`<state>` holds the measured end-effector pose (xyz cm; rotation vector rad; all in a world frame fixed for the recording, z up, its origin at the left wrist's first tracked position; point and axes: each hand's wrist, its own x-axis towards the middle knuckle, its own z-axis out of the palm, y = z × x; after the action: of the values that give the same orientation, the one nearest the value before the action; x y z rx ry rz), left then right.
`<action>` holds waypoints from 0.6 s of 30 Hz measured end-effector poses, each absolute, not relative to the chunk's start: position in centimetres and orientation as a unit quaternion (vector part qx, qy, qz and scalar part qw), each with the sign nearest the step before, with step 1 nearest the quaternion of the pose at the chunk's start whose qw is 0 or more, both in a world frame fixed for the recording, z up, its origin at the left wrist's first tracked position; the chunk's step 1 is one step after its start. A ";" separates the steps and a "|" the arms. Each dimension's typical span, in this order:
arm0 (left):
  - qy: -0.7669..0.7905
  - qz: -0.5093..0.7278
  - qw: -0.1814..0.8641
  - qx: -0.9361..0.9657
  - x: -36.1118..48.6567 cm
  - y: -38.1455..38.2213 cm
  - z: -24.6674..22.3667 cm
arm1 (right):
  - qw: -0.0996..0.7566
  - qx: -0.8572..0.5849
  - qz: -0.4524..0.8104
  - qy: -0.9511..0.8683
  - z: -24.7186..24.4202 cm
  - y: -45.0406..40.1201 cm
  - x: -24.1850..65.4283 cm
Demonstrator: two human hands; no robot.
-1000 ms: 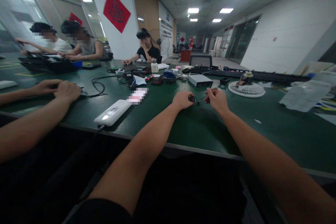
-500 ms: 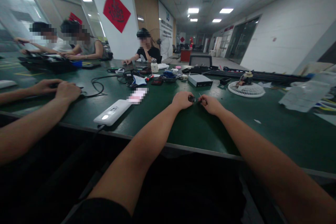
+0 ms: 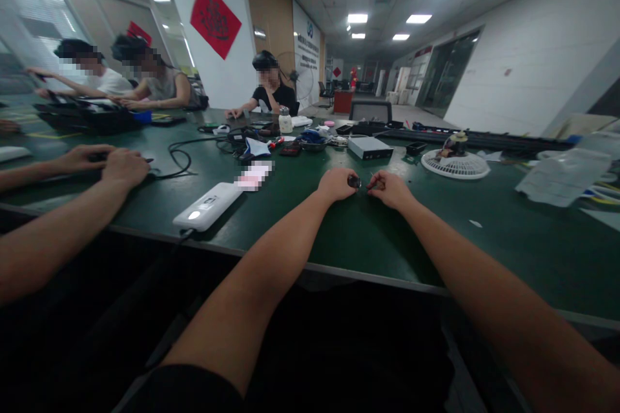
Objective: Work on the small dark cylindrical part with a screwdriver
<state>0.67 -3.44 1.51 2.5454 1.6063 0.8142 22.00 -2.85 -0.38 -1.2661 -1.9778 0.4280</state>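
Over the green table (image 3: 334, 239), my left hand (image 3: 336, 185) is closed around a small dark, round part (image 3: 355, 181) with a shiny edge; its kind is too small to tell. Just to its right, my right hand (image 3: 390, 190) pinches a small thin piece (image 3: 375, 185) between thumb and fingers, mostly hidden by them. A narrow gap separates the two hands. Behind them lies a grey metal box (image 3: 371, 148), apart from both hands.
A white power-bank-like device (image 3: 208, 208) with a cable lies to the left. Nearby, a co-worker's hands (image 3: 121, 166) hold a dark item. A white fan grille (image 3: 455, 164) and crumpled clear plastic (image 3: 557, 177) are on the right. Tangled small parts and cables lie behind.
My right hand's fingers have shifted slightly, and the thin piece in them has turned a little. My left hand stays in place.
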 end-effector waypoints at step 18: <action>0.439 0.276 0.070 0.852 0.8 -3.3 1.3 | 0.465 -0.437 0.169 -0.751 0.3 -3.4 21.9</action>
<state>0.84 -3.33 1.27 2.5645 1.3220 0.8298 21.93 -3.45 0.33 -1.0727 -1.8445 0.4147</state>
